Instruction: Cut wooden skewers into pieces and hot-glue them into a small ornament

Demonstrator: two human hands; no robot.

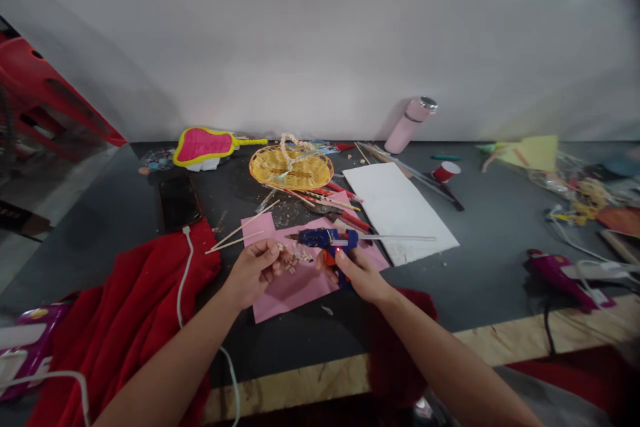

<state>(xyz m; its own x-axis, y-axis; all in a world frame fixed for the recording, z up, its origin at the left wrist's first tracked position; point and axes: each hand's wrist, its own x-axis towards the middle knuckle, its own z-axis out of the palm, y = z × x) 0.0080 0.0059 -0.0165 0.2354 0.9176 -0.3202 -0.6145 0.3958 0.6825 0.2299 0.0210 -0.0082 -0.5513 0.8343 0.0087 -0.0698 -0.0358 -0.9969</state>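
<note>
My right hand (pixel 357 271) is wrapped round a blue glue gun (pixel 320 237), with a glue stick reaching out of its back to the right. The gun's nozzle points left, just above my left hand (pixel 257 270). Between the thumb and fingers of my left hand is a cluster of small pale beige pieces (pixel 300 257). Both hands are over pink paper sheets (pixel 280 300) on the dark table (pixel 310 340). Thin wooden sticks (pixel 240 232) lie just beyond my left hand.
A wicker basket (pixel 293 177), pink bottle (pixel 407 127) and pink-yellow paddle (pixel 205 147) stand or lie toward the wall. White board (pixel 400 213) lies at right, a phone (pixel 179 202) and red cloth (pixel 135 293) at left, a purple glue gun (pixel 567 277) far right.
</note>
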